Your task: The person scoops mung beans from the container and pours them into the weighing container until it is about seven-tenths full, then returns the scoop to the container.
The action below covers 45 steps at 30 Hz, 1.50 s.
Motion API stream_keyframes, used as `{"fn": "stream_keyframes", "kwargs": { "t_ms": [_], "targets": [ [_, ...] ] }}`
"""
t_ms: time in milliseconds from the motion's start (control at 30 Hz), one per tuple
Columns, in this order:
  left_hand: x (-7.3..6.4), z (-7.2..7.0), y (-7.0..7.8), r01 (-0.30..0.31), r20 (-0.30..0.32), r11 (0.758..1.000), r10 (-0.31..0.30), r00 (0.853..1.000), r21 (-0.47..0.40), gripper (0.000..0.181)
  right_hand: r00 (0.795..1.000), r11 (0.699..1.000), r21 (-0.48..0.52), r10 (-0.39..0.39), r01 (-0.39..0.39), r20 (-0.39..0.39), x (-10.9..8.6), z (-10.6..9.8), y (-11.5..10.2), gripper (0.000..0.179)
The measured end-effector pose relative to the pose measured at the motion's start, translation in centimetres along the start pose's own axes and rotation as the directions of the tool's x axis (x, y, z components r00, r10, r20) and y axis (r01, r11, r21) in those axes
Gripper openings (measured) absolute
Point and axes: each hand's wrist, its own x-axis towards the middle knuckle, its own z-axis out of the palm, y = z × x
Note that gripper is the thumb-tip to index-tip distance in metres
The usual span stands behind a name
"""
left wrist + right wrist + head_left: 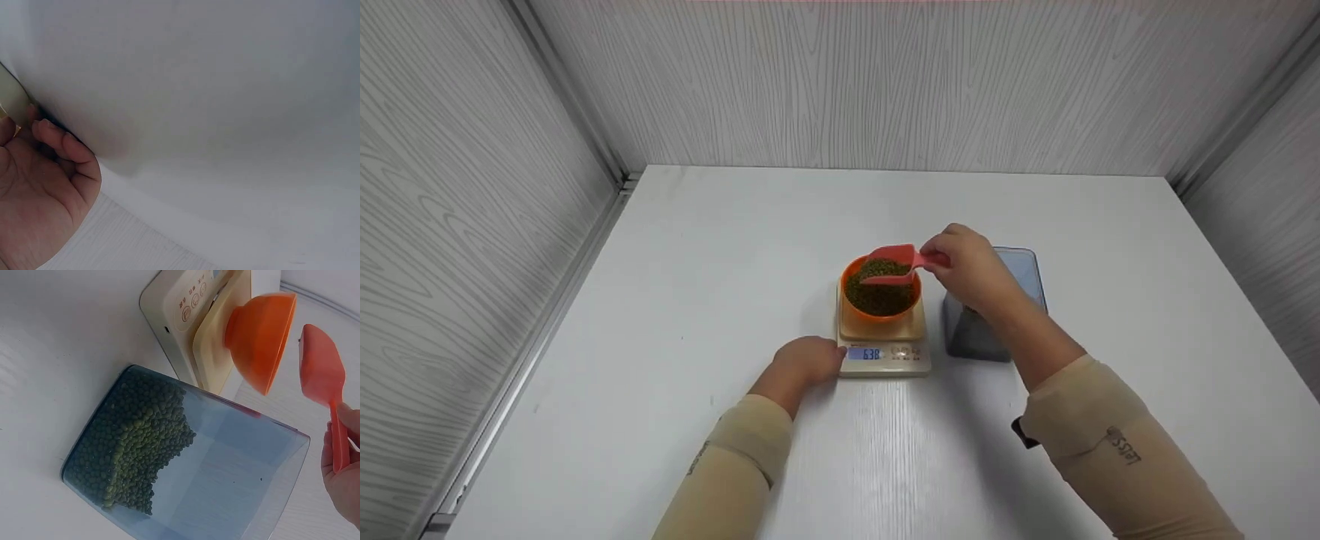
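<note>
A red scoop [894, 279] with green beans in it is tilted over an orange bowl [877, 317]. My right hand [971, 266] grips its handle. Small green beans, which look like mung beans [877, 301], fill much of the bowl. Under the bowl is a cream kitchen scale [911, 369], its display reading 638. At the scale's left edge, my left hand [808, 358] holds the corner beside the display; in the left wrist view its curled fingers [62, 140] meet the edge. In the right wrist view the scoop [320, 365] hangs just beyond the bowl's rim.
A clear bluish container [236, 455] stands right of the scale, partly under my right forearm in the head view. More green beans [140, 439] lie in its bottom. Grey wood-grain panels [885, 90] border the white table [720, 247] at the back and sides.
</note>
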Motion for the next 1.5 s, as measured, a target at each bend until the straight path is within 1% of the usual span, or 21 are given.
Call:
{"fn": "stream_keyframes", "kwargs": {
  "t_ms": [333, 567, 833, 1133, 1333, 1433, 1500],
  "targets": [
    [0.1, 0.0, 0.0, -0.004, 0.011, 1.000, 0.004, 1.000, 0.022, 0.048, 0.999, 0.998, -0.048, -0.045, 0.045, -0.013, -0.2, -0.3, 0.1, 0.014],
    [0.2, 0.0, -0.1, 0.010, 0.023, 1.000, -0.010, 1.000, 0.001, 0.048, 0.995, 0.993, -0.086, -0.084, 0.080, -0.047, -0.3, -0.7, 0.5, 0.013],
    [0.2, -0.1, 0.0, -0.023, 0.017, 0.998, 0.022, 1.000, 0.064, 0.047, 0.997, 0.986, -0.153, -0.072, 0.066, -0.036, -0.4, -1.4, 0.8, 0.015],
    [0.4, 0.0, -0.1, -0.028, 0.010, 0.998, 0.028, 1.000, 0.060, 0.047, 0.989, 0.966, -0.223, -0.144, 0.131, -0.043, -0.7, -2.0, 0.5, 0.015],
    [0.5, 0.1, -0.2, -0.025, 0.011, 0.998, 0.024, 1.000, 0.053, 0.048, 0.972, 0.940, -0.279, -0.224, 0.198, -0.066, -1.1, -2.5, 0.5, 0.016],
    [0.4, 0.1, -0.1, -0.020, 0.013, 0.999, 0.019, 1.000, 0.047, 0.048, 0.971, 0.942, -0.263, -0.231, 0.210, -0.055, -1.3, -3.0, 0.7, 0.015],
    [0.3, 0.0, -0.1, -0.017, 0.012, 0.999, 0.017, 1.000, 0.044, 0.048, 0.976, 0.950, -0.242, -0.213, 0.198, -0.039, -1.4, -3.5, 0.9, 0.016]
  ]
}}
